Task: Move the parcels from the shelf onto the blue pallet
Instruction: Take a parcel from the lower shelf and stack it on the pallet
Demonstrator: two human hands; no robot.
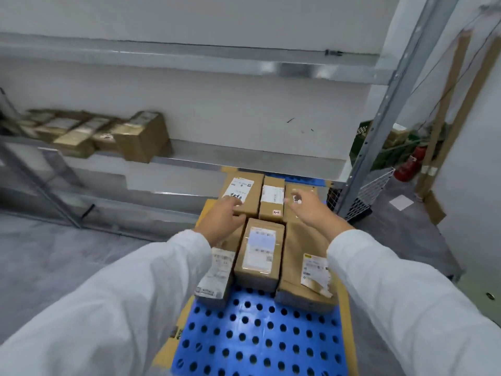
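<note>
Reaching fwd, L hand [222,216] on parcel [250,198]

6 parcels [259,253] lay on the pallet [257,335], 2 rows of 3. Left hand [225,221] rested on far-left parcel [244,191], fingers loosely bent. Right hand [306,207] hovered over far-right parcel [306,189], fingers spread. Shelf parcels [141,137] sat on the shelf [244,161], left.

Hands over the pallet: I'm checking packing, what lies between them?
In the head view, a narrow brown parcel lies between the left hand and the right hand.
</note>
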